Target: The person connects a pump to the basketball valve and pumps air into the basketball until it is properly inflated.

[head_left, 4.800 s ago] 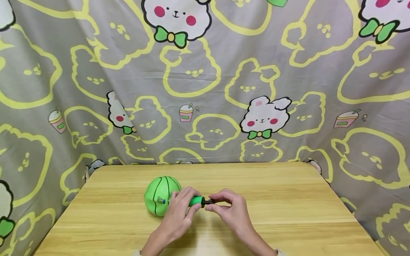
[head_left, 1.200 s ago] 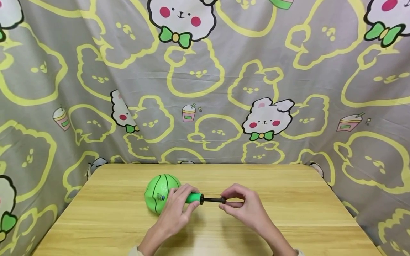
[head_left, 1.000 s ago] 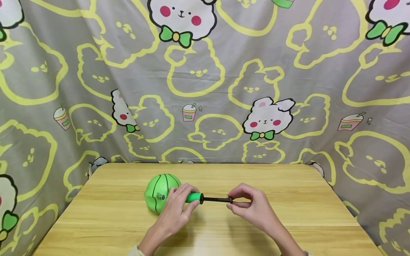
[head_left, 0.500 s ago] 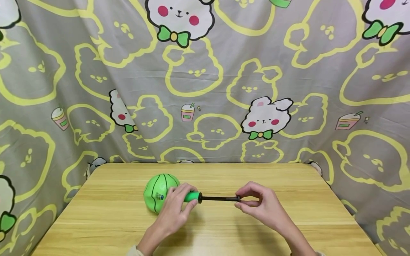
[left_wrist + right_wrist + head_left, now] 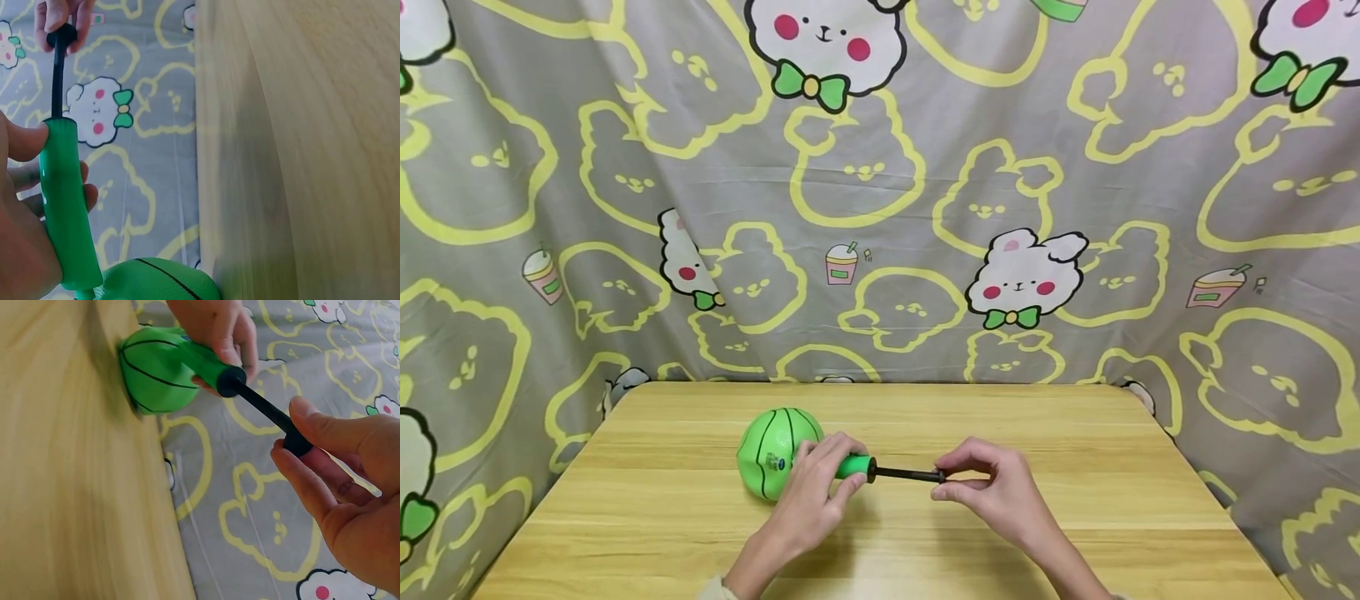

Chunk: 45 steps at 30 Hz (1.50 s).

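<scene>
A green ball (image 5: 763,454) with black seam lines sits on the table, its surface dented. Beside it, my left hand (image 5: 812,496) grips the green barrel (image 5: 65,206) of a small hand pump, fingers wrapped around it. In the left wrist view the pump's end meets the ball. A black rod (image 5: 906,474) sticks out partway from the barrel toward the right. At the rod's far end, the thumb and fingers of my right hand (image 5: 1003,492) pinch the round black handle (image 5: 297,444). The pump is held above the table, nearly level.
The wooden table (image 5: 1075,467) runs back to a grey curtain (image 5: 895,242) with yellow outlines and white cartoon faces, which also hangs along both sides.
From nearly pushed in, the rod was drawn far out rightward by my right hand; since half a second ago that hand has come back left, shortening the exposed rod. Left hand and ball stayed put.
</scene>
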Motion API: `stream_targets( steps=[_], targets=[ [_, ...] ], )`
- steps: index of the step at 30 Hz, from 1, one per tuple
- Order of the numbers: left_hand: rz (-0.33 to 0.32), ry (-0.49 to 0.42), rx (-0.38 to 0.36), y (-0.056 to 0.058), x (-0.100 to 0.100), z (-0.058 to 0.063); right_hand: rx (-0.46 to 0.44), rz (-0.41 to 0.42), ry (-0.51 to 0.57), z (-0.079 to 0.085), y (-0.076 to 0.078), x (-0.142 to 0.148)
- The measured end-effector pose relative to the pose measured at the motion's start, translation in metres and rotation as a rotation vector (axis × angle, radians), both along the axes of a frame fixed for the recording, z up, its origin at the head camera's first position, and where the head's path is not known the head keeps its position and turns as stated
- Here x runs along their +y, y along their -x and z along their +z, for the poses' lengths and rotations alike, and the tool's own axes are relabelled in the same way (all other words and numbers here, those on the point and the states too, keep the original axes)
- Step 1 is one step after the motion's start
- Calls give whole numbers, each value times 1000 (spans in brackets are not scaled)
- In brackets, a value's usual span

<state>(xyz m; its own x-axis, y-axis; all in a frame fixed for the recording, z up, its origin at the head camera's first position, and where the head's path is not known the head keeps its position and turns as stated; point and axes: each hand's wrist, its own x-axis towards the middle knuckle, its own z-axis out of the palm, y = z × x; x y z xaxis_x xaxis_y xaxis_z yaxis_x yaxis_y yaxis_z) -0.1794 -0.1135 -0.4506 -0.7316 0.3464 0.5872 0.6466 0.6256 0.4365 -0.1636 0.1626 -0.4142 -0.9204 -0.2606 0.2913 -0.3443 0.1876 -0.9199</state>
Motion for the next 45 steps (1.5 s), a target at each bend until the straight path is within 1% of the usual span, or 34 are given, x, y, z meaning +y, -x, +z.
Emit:
stream_targets(
  steps=[8,12,15,18,25,29,34,37,42,45],
  targets=[
    [-3,30,-27,-2,4,0,-8,-15,43,-10,2,-17],
    [-1,28,-34,-2,5,0,2,1,67,-13,6,-25],
    [4,29,-31,-2,6,0,17,-3,76,-14,8,-32],
    [5,27,-27,-3,6,0,12,-20,71,-16,9,-41],
    [4,18,-15,-4,8,-1,-2,-26,54,-17,9,-56],
    [2,32,-14,-3,8,-2,-19,-24,41,-15,8,-54],
    [-15,62,-17,-2,6,-3,-13,36,30,-11,6,-47],
    [-23,72,-22,-2,5,-2,2,54,25,-9,5,-41],
    [-21,66,-39,-2,4,-1,-38,50,13,-6,4,-27],
    [-13,71,-44,-2,2,-2,-63,61,1,-4,4,-19]
  ],
)
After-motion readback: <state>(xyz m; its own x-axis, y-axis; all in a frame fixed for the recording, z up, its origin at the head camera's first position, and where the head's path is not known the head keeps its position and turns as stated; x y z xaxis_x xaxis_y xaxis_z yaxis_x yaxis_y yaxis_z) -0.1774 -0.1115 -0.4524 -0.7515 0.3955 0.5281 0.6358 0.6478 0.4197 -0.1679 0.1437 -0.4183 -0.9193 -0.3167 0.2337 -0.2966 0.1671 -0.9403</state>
